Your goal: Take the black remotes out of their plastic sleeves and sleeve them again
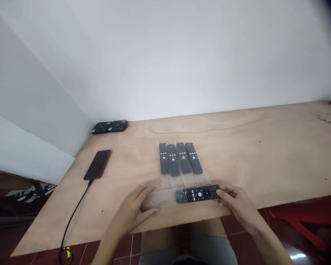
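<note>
A black remote control is at the lower centre of the frame, its right end pinched by the person's right hand. The left hand curves round a clear plastic sleeve; whether it grips cannot be told. Four sleeved remotes lie just above on the pale wooden surface. A cabled phone rests at left, below two black boxes. White wall fills the top; red floor tiles show along the bottom.
</note>
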The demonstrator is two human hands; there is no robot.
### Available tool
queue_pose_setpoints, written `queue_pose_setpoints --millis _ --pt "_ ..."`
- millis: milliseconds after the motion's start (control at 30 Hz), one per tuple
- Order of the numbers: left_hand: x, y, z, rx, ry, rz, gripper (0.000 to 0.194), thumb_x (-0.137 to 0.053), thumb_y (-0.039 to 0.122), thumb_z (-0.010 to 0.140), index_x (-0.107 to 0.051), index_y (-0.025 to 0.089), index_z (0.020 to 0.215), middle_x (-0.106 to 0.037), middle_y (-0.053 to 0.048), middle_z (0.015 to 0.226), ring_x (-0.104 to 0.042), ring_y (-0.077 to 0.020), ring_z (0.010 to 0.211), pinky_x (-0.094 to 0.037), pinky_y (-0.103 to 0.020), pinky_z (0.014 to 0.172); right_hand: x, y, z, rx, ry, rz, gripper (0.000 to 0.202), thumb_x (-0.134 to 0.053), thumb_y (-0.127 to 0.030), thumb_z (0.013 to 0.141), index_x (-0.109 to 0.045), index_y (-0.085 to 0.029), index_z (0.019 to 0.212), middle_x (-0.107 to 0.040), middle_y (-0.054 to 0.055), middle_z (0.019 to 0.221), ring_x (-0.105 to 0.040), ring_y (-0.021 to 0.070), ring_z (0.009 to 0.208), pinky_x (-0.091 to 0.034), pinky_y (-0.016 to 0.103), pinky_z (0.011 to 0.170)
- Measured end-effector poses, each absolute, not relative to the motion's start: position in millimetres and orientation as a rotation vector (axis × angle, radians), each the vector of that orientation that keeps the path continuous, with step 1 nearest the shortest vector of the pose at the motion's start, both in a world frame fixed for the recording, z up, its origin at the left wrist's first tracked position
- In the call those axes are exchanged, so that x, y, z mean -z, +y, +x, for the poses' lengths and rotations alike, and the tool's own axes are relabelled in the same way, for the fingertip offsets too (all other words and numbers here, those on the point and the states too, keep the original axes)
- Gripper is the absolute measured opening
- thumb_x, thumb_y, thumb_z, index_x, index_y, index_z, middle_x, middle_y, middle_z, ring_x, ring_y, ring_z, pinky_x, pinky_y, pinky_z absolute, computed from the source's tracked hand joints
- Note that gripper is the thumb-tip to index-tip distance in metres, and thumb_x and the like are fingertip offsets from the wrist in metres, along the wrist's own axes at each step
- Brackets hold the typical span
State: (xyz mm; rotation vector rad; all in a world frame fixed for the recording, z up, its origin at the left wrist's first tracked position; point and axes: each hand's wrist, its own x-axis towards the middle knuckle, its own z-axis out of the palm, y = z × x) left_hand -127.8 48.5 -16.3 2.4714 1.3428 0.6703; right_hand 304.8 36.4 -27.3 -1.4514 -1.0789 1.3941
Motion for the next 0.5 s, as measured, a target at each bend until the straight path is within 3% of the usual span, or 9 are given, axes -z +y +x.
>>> queue_pose_setpoints --millis 100,200,267,400,500 --pt "10 53 -140 -0.62 1.346 2.494 0.05 -0.072 0.042 0.104 -0.061 0.029 0.151 -0.07 -0.012 0.148 -0.073 -0.0313 0.128 -0.066 -0.045 0.104 24 35 309 -1.441 -0.965 -1.434 0.041 -0.086 -0.058 0.088 -0.075 -0.019 0.092 -0.066 0.002 0.075 -0.057 0.0175 0.065 -0.044 0.029 0.058" --pt "6 60 -148 -0.609 1.335 2.531 0.031 -0.057 0.026 0.11 -0.071 0.029 0.138 -0.074 -0.009 0.134 -0.073 -0.0272 0.12 -0.064 -0.041 0.101 22 34 309 -1.463 -0.94 -1.428 0.04 -0.085 -0.056 0.088 -0.073 -0.02 0.1 -0.063 0.0 0.074 -0.053 0.015 0.06 -0.037 0.026 0.052" --pt "7 66 -152 -0.594 1.333 2.598 0.032 -0.056 0.02 0.108 -0.074 0.03 0.133 -0.074 -0.009 0.132 -0.07 -0.0287 0.12 -0.062 -0.046 0.103 23 35 308 -1.451 -0.966 -1.457 0.042 -0.085 -0.054 0.087 -0.075 -0.02 0.11 -0.064 0.0 0.075 -0.054 0.0153 0.06 -0.038 0.027 0.053" --pt "12 73 -159 -0.66 1.471 2.756 0.047 -0.052 0.005 0.099 -0.079 0.033 0.124 -0.066 -0.009 0.15 -0.057 -0.0362 0.131 -0.056 -0.06 0.108 25 36 306 -1.45 -1.075 -1.518 0.048 -0.083 -0.053 0.088 -0.08 -0.022 0.124 -0.065 -0.001 0.072 -0.056 0.0164 0.059 -0.04 0.028 0.053" --pt "13 71 -157 -0.741 1.593 2.719 0.049 -0.048 0.002 0.097 -0.078 0.031 0.124 -0.068 -0.011 0.14 -0.061 -0.0328 0.119 -0.06 -0.052 0.1 24 34 297 -1.452 -1.179 -1.508 0.047 -0.082 -0.056 0.087 -0.081 -0.021 0.118 -0.07 0.002 0.075 -0.061 0.0191 0.062 -0.046 0.03 0.054"
